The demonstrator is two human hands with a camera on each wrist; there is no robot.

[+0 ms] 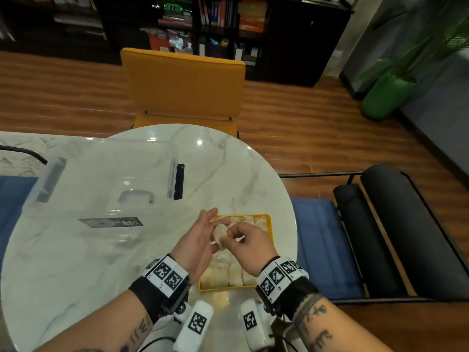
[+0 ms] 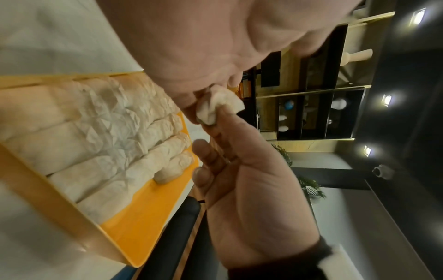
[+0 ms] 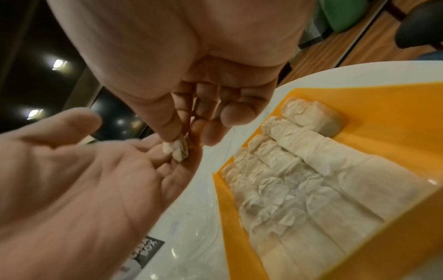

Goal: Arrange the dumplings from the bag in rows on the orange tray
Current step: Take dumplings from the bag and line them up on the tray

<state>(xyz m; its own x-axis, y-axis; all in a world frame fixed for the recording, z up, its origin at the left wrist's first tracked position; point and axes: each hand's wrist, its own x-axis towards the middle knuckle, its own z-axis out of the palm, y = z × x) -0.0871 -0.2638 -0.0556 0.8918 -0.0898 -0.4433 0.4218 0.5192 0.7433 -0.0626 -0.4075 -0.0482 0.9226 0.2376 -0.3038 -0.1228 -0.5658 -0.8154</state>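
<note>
Above the orange tray (image 1: 269, 221), one pale dumpling (image 1: 219, 235) sits between my two hands. My right hand (image 1: 237, 236) pinches it with thumb and fingertips, as the right wrist view shows on the dumpling (image 3: 176, 150). My left hand (image 1: 204, 228) lies open and flat, palm up, its fingers (image 3: 153, 151) touching the dumpling from below. The tray (image 2: 59, 208) holds rows of dumplings (image 2: 107, 142) packed side by side, with a bare orange strip (image 3: 383, 123) along one side. No bag is in view.
The tray stands near the right edge of a white marble table (image 1: 241, 174). A clear plastic box (image 1: 101, 189) labelled CASA BOX lies to the left. A yellow chair (image 1: 182, 85) stands behind the table, and a black-framed seat with a blue cushion (image 1: 327, 245) is on the right.
</note>
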